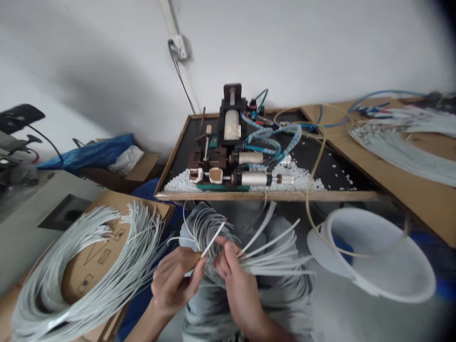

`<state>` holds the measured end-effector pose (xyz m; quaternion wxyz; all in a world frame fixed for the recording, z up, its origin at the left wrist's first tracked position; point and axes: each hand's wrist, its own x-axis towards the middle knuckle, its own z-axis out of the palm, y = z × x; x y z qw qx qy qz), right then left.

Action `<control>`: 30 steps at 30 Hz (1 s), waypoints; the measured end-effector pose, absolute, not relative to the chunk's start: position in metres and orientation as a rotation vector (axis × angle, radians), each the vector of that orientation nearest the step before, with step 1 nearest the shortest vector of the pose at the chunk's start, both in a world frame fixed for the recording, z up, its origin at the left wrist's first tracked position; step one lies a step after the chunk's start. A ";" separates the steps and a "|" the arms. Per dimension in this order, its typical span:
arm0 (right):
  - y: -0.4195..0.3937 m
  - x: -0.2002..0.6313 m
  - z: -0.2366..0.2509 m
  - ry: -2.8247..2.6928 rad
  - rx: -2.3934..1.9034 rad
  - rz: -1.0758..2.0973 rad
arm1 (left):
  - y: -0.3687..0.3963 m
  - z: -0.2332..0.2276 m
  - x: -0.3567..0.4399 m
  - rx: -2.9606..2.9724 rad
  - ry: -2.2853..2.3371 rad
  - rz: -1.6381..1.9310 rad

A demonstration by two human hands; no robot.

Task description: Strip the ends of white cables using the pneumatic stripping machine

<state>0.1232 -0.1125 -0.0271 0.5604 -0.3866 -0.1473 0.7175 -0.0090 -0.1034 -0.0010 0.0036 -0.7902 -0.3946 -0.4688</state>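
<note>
My left hand [180, 280] is closed in a pinch on a white cable [214, 239]. The cable's end slants up to the right, and a small reddish tip shows there. Close beside it, my right hand [233, 270] has its fingers curled, the index finger reaching toward the cable. What lies inside those fingers is hidden. A bundle of white cables [274, 261] rests across my lap, its loose ends fanning out behind and right of my right hand. More of its loops [210, 223] curve behind both hands.
Ahead stands a wood-edged bench [278, 195] bearing a pneumatic machine [232, 123] among white scraps [302, 178]. Coiled cables [46, 280] lie on cardboard at left, and another coil [392, 156] at right. A white bucket [392, 256] and a thin yellowish hose [315, 166] are on the right.
</note>
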 end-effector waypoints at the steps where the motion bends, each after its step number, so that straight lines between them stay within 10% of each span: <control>1: -0.112 0.125 -0.024 -0.341 -0.907 1.695 | -0.110 -0.003 -0.009 -2.491 -1.238 -1.419; 30: -0.115 0.134 -0.003 -0.898 -0.982 1.876 | -0.126 0.027 -0.023 -2.764 -1.843 -1.686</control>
